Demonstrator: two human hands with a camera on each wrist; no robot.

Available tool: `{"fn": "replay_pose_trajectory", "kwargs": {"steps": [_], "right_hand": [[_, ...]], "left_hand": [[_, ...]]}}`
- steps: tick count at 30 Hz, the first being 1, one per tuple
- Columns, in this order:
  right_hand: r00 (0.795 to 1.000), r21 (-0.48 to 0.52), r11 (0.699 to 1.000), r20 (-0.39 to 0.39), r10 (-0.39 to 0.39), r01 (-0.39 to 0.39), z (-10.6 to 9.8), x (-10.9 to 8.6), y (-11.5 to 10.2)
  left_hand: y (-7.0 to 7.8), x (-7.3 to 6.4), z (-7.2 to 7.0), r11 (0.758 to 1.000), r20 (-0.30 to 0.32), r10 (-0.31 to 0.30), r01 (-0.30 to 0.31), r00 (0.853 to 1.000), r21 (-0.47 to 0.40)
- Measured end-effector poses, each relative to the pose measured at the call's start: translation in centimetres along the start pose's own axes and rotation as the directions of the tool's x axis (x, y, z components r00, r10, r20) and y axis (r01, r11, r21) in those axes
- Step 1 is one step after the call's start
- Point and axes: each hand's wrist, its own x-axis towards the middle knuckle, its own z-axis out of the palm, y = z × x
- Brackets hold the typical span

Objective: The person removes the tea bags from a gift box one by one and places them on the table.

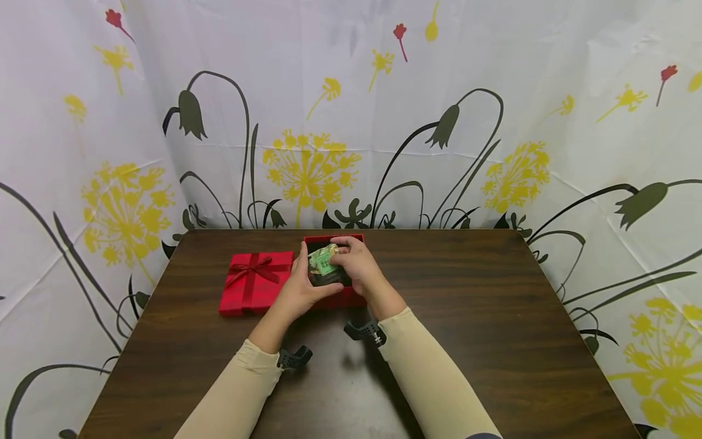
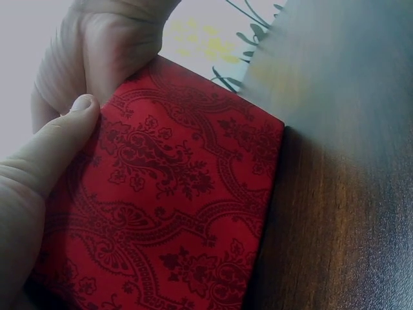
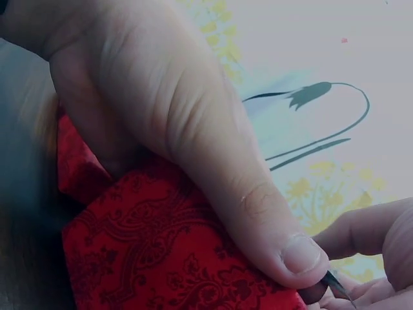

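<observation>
A red box [image 1: 351,298] with a dark floral pattern stands near the table's far edge, its inside dark. At its mouth is a shiny green packet [image 1: 322,260] with pale printing. My right hand [image 1: 362,268] reaches in from the right and pinches the packet's upper right end between thumb and fingers. Close to the rim, its thumb [image 3: 258,213] is bent in the right wrist view. My left hand [image 1: 300,285] lies at the box's near left corner, fingers stretched up the left side, thumb [image 2: 58,142] at the front rim. Something black [image 1: 329,279] shows beneath the packet.
To the left of the box lies a red lid [image 1: 233,299] tied with a dark red ribbon bow [image 1: 255,268]. The brown wooden table [image 1: 466,305] meets a flower-printed curtain [image 1: 351,110] behind. Each wrist wears a black camera mount [image 1: 294,358].
</observation>
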Motion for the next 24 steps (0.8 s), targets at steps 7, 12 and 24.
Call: {"fn": "replay_pose_trajectory", "kwargs": {"steps": [7,12,24], "right_hand": [[0.999,0.006,1.000,-0.024,-0.027,0.027,0.1,0.0,0.0],[0.996,0.047,0.996,-0.050,-0.068,0.071,0.1,-0.3,0.2],[0.975,0.330,0.918,-0.044,-0.219,0.221,-1.2,-1.1,-0.1]], "left_hand": [[0.1,0.0,-0.2,1.000,-0.008,0.017,-0.016,1.000,0.021],[0.0,-0.1,0.0,1.000,-0.014,0.020,-0.020,1.000,0.002],[-0.1,0.2,0.1,1.000,-0.031,0.009,-0.009,0.999,-0.017]]}}
